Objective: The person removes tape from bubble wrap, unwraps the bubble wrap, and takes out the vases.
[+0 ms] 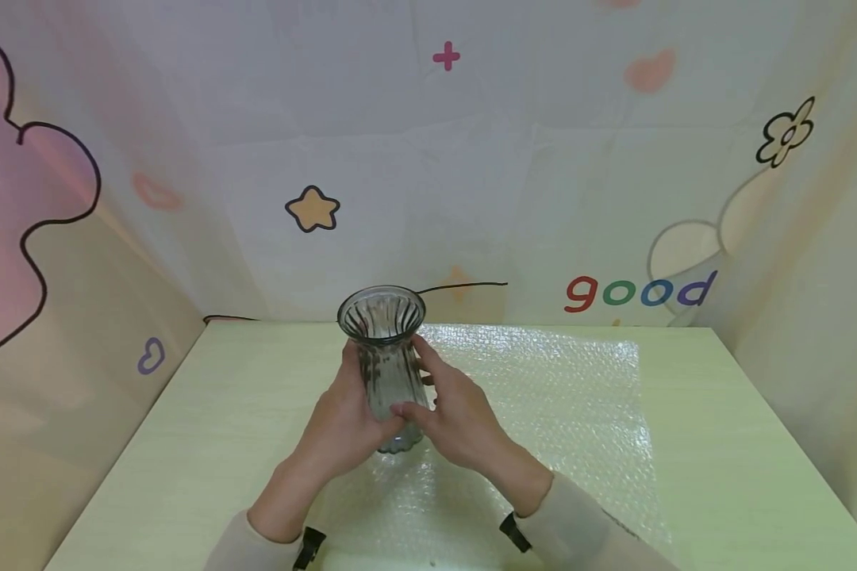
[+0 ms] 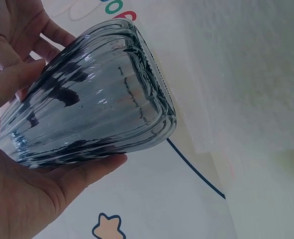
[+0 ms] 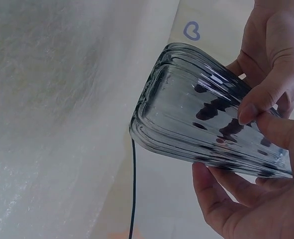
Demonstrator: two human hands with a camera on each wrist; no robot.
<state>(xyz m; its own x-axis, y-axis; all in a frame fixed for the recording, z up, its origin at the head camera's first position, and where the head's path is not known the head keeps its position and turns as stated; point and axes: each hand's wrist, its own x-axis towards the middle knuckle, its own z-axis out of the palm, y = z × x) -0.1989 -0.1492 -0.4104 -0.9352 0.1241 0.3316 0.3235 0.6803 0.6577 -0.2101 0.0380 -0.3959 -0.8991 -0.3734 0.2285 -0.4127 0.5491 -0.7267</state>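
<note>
A ribbed, smoky-grey glass vase (image 1: pixel 393 373) with a flared round rim stands upright between my two hands in the head view, raised above the table. My left hand (image 1: pixel 339 424) grips its left side, the thumb across the near face. From the right, my right hand (image 1: pixel 460 412) holds it with the thumb in front and the fingers round the side. Both wrist views show the vase's base, a squared shape with rounded corners, in the left wrist view (image 2: pixel 102 94) and the right wrist view (image 3: pixel 201 109). Dark blotches show through the glass.
A sheet of clear bubble wrap (image 1: pixel 543 404) lies flat on the pale green table (image 1: pixel 714 444), below and right of the vase. Behind the table hangs a printed cloth (image 1: pixel 471 182) with a star, a flower and the word "good".
</note>
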